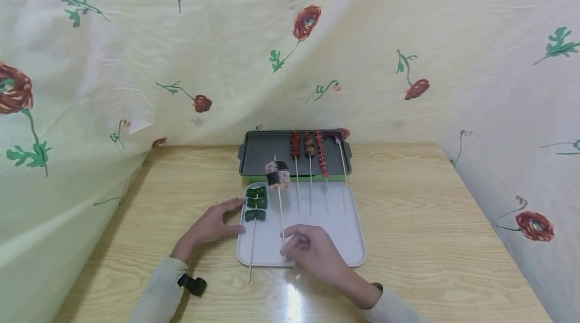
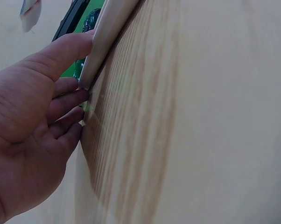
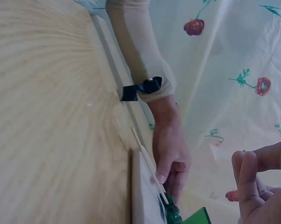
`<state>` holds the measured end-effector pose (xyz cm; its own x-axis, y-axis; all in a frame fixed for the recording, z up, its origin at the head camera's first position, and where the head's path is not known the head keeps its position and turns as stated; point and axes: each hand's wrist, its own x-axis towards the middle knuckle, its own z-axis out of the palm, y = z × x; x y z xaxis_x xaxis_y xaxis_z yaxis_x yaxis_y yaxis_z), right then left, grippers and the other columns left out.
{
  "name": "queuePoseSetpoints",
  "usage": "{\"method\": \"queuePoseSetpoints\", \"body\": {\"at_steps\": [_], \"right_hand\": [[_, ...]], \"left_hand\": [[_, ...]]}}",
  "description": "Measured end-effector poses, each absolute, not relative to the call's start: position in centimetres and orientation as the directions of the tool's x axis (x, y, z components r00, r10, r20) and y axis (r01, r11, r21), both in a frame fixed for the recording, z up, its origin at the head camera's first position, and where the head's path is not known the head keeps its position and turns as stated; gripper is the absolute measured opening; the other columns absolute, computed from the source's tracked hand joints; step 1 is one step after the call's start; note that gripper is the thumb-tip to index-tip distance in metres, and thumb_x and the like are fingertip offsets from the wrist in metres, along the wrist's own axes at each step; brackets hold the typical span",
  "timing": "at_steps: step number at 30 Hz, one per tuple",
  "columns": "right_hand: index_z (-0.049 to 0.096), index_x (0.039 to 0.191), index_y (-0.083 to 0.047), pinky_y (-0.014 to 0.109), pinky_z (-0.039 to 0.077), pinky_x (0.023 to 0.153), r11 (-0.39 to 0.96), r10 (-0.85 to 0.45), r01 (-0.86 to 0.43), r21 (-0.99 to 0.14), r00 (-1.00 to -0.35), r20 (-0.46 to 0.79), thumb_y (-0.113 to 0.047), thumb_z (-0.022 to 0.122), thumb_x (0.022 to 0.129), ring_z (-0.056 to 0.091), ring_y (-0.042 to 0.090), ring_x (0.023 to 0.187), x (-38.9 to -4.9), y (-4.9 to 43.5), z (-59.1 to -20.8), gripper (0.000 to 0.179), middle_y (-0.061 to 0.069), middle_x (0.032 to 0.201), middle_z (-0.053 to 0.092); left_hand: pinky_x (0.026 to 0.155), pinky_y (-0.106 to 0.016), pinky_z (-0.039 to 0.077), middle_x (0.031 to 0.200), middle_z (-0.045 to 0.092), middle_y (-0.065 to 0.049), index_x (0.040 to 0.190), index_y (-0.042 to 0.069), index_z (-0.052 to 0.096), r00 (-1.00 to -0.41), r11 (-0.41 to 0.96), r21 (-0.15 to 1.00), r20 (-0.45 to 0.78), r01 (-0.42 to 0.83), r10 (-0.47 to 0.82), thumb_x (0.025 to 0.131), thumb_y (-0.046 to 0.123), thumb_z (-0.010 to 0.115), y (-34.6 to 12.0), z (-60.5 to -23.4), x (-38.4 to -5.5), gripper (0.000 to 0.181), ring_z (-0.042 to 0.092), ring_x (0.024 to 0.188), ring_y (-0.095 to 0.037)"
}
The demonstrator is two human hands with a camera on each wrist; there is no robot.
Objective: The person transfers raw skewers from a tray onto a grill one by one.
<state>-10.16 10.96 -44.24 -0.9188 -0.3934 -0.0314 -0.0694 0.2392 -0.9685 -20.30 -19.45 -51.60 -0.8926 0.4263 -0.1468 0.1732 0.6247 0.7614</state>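
Over the white tray (image 1: 323, 257), my right hand (image 1: 312, 252) pinches the lower stick of a skewer (image 1: 278, 174) between thumb and fingers. Pale pinkish and black blocks sit at the skewer's raised far end. In the right wrist view, thumb and fingertips of the right hand (image 3: 259, 182) meet at the stick's end. At the tray's left rim, my left hand (image 1: 217, 222) touches the edge with thumb and fingers spread apart. Close beside it, a skewer of green pepper pieces (image 1: 257, 202) lies on the tray, its stick jutting past the front rim.
Behind the tray stands a dark grill plate (image 1: 267, 154) on a green base. On its right half lie a red meat skewer (image 1: 295, 144), a brown meat skewer (image 1: 309, 145), a skewer of small red pieces (image 1: 321, 154) and a skewer with a dark red curled piece (image 1: 333, 135). Flowered cloth (image 1: 226, 61) encloses the wooden table (image 1: 408, 222).
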Motion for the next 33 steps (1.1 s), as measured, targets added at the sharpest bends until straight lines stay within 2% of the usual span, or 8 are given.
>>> {"method": "queuePoseSetpoints", "body": {"at_steps": [3, 5, 10, 15, 22, 26, 33], "right_hand": [[0.066, 0.118, 0.009, 0.038, 0.063, 0.059, 0.253, -0.391, -0.07, -0.965, -0.92, -0.036, 0.002, 0.068, 0.091, 0.072, 0.033, 0.073, -10.9, 10.9, -44.1, 0.028, 0.01, 0.084, 0.075], [0.066, 0.118, 0.008, 0.039, 0.063, 0.058, 0.252, -0.387, -0.072, -0.965, -0.921, -0.032, 0.002, 0.067, 0.091, 0.071, 0.038, 0.074, -11.4, 10.8, -44.1, 0.028, 0.011, 0.084, 0.075], [0.067, 0.118, 0.007, 0.032, 0.062, 0.058, 0.262, -0.376, -0.067, -0.963, -0.926, -0.037, 0.002, 0.066, 0.092, 0.072, 0.035, 0.076, -13.1, 10.5, -44.1, 0.027, 0.012, 0.084, 0.075], [0.068, 0.118, 0.004, 0.031, 0.062, 0.06, 0.268, -0.343, -0.028, -0.963, -0.937, -0.068, -0.001, 0.069, 0.092, 0.073, 0.036, 0.079, -15.1, 10.4, -44.1, 0.027, 0.012, 0.085, 0.075], [0.069, 0.117, 0.002, 0.033, 0.063, 0.062, 0.275, -0.304, -0.017, -0.961, -0.95, -0.07, 0.0, 0.07, 0.091, 0.073, 0.027, 0.077, -17.2, 10.1, -43.7, 0.025, 0.016, 0.088, 0.076], [0.069, 0.117, 0.002, 0.033, 0.063, 0.063, 0.288, -0.284, -0.01, -0.957, -0.956, -0.076, 0.0, 0.069, 0.092, 0.074, 0.027, 0.078, -18.3, 9.9, -43.3, 0.026, 0.019, 0.09, 0.076], [0.07, 0.12, 0.0, 0.033, 0.064, 0.065, 0.326, -0.265, 0.009, -0.945, -0.959, -0.101, 0.0, 0.067, 0.093, 0.072, 0.018, 0.077, -19.7, 9.5, -42.8, 0.027, 0.009, 0.088, 0.076]], "left_hand": [[0.125, -0.053, 0.027, 0.162, 0.039, -0.009, 0.154, 0.015, 0.047, -0.891, 0.623, 0.765, -0.156, 0.163, 0.426, 0.085, 0.043, 0.083, -19.4, -51.6, -20.3, 0.084, 0.031, 0.152, -0.033], [0.125, -0.053, 0.027, 0.162, 0.039, -0.009, 0.154, 0.015, 0.046, -0.891, 0.622, 0.766, -0.159, 0.161, 0.426, 0.085, 0.043, 0.083, -19.4, -51.7, -20.3, 0.084, 0.03, 0.152, -0.032], [0.125, -0.052, 0.027, 0.162, 0.039, -0.008, 0.154, 0.015, 0.047, -0.891, 0.622, 0.766, -0.161, 0.158, 0.425, 0.085, 0.043, 0.083, -19.5, -51.9, -20.4, 0.084, 0.03, 0.153, -0.031], [0.125, -0.051, 0.027, 0.162, 0.039, -0.007, 0.155, 0.015, 0.046, -0.89, 0.62, 0.768, -0.16, 0.16, 0.428, 0.085, 0.042, 0.083, -19.5, -51.8, -20.5, 0.083, 0.03, 0.153, -0.031], [0.125, -0.051, 0.027, 0.162, 0.04, -0.008, 0.154, 0.014, 0.047, -0.889, 0.613, 0.771, -0.145, 0.174, 0.435, 0.085, 0.04, 0.084, -19.5, -51.7, -20.4, 0.082, 0.031, 0.152, -0.032], [0.125, -0.051, 0.027, 0.161, 0.041, -0.007, 0.154, 0.015, 0.048, -0.89, 0.61, 0.773, -0.142, 0.174, 0.434, 0.085, 0.039, 0.084, -19.5, -51.6, -20.4, 0.081, 0.031, 0.152, -0.031], [0.125, -0.051, 0.028, 0.161, 0.041, -0.008, 0.154, 0.016, 0.048, -0.892, 0.617, 0.767, -0.143, 0.174, 0.429, 0.085, 0.041, 0.084, -19.5, -51.6, -20.4, 0.082, 0.032, 0.152, -0.031]]}}
